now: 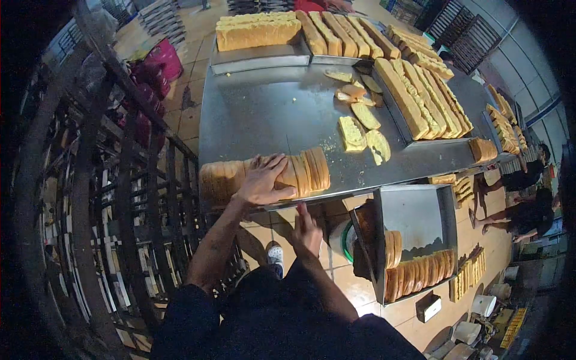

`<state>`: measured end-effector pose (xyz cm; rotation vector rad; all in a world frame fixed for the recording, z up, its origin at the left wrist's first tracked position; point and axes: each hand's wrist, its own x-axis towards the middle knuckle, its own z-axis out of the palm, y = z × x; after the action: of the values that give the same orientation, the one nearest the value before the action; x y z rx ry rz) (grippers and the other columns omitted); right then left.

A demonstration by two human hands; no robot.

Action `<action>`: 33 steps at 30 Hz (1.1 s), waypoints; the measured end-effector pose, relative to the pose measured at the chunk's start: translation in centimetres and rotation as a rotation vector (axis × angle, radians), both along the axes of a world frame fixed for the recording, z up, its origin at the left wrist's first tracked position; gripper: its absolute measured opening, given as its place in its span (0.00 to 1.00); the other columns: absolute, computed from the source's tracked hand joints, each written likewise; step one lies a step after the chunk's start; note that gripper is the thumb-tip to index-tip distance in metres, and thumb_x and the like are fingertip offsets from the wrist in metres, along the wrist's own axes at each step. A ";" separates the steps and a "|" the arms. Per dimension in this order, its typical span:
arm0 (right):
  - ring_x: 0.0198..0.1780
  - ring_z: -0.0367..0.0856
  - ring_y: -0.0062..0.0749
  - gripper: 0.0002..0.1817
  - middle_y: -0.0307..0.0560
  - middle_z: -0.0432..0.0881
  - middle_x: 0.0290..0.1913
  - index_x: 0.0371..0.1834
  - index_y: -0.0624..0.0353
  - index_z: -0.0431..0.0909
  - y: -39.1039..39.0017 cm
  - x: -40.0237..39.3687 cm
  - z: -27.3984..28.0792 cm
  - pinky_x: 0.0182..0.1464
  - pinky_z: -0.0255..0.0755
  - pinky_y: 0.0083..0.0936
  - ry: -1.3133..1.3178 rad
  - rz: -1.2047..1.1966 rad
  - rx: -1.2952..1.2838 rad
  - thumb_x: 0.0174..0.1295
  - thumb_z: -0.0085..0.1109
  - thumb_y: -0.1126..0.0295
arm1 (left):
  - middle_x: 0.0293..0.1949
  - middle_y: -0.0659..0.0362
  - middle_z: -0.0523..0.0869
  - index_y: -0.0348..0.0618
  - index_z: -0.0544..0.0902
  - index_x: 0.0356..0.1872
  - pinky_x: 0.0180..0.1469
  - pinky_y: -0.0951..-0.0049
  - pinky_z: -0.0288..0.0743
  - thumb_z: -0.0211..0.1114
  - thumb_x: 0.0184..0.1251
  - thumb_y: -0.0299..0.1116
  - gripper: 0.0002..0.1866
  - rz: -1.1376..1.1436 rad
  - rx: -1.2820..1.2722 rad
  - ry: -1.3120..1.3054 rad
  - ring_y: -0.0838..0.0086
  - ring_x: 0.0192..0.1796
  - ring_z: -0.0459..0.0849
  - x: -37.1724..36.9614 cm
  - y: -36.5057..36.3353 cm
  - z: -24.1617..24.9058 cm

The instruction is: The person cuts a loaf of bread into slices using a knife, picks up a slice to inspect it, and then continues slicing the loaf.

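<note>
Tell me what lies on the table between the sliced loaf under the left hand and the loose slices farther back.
Head view: bare metal table with only crumbs separates the sliced loaf under the left hand from the loose slices.

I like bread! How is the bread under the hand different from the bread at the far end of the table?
The sliced loaf under the left hand is cut into slices and lies at the table's near edge. The whole block of bread sits uncut on a tray and looks paler yellow. Both are long, golden loaves.

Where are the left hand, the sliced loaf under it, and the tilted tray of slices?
left hand (262, 180): head view, back of hand.
sliced loaf (312, 170): head view, right-end slices.
tilted tray (417, 216): head view, bare metal floor.
</note>
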<state>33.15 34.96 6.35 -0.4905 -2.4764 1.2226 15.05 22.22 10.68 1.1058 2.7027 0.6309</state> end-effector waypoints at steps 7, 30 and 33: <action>0.40 0.85 0.62 0.17 0.68 0.85 0.40 0.61 0.60 0.79 0.4 -2.4 -1.1 0.38 0.78 0.43 0.034 0.004 0.050 0.71 0.56 0.71 | 0.76 0.47 0.64 0.35 0.64 0.75 0.81 0.49 0.39 0.61 0.58 0.70 0.54 0.017 0.024 0.003 0.55 0.80 0.57 0.0 0.0 -0.1; 0.38 0.86 0.59 0.22 0.66 0.85 0.39 0.67 0.54 0.76 0.4 -0.6 3.5 0.39 0.78 0.47 0.146 0.013 0.048 0.69 0.56 0.72 | 0.79 0.46 0.58 0.34 0.58 0.77 0.82 0.47 0.35 0.61 0.57 0.73 0.59 0.022 -0.030 -0.066 0.54 0.81 0.52 0.2 -0.3 2.3; 0.34 0.86 0.55 0.24 0.63 0.85 0.38 0.68 0.53 0.75 -0.4 0.3 2.7 0.34 0.78 0.44 0.258 -0.001 0.073 0.67 0.58 0.74 | 0.79 0.46 0.56 0.34 0.58 0.77 0.81 0.42 0.36 0.61 0.56 0.74 0.59 0.020 -0.134 -0.005 0.50 0.81 0.51 -0.4 -1.7 3.0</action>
<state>33.48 34.59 9.05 -0.2934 -2.2916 1.1133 14.65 20.53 13.64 1.0430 2.7096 0.4471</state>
